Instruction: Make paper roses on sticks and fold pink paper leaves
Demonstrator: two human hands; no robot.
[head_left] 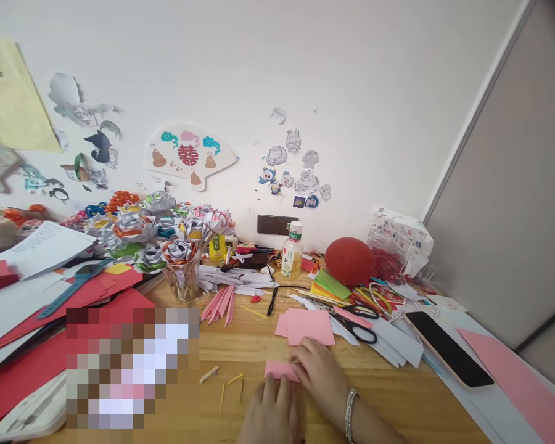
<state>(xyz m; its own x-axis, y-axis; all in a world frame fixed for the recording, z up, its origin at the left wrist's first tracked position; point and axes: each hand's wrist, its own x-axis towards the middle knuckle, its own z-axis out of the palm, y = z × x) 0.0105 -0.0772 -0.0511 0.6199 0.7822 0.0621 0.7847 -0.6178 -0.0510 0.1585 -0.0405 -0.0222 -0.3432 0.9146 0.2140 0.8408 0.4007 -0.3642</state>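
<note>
Looks like the creasing bit on a small pink paper [281,369]. It lies flat on the wooden table [245,346], dead centre at the near edge, under both hands.

The left hand [269,412] is spread flat, fingers straight and close together. The tips rest on the near side of the paper, gripping nothing, just pinning it. The right hand [322,377], the one with the bracelet [350,414], comes in from 4 o'clock with its fingers curled down over the paper's right end. Honestly I can't tell if they pinch a flap or only press on it.

My two cents on doing this part well:
- Let the left hand be the anchor so the sheet doesn't skate on the wood.
- Line up the edges first, then run a fingertip along the fold from the middle outward.
- Press lightly at first, and hard only once the corners match. Thin paper like this probably shows every wrong crease.

Mind the clutter too. The stack of pink squares [308,325] sits just beyond at 12 o'clock, with the scissors [361,325] at 1 o'clock and a phone [448,350] out at 3 o'clock. A pale little stick [209,374] lies near the paper at 9 o'clock. I'd guess anything like that under the sheet would dent the fold, so flick it aside. The jar of paper flowers [182,271] at 10 o'clock is well apart, no worry.
</note>
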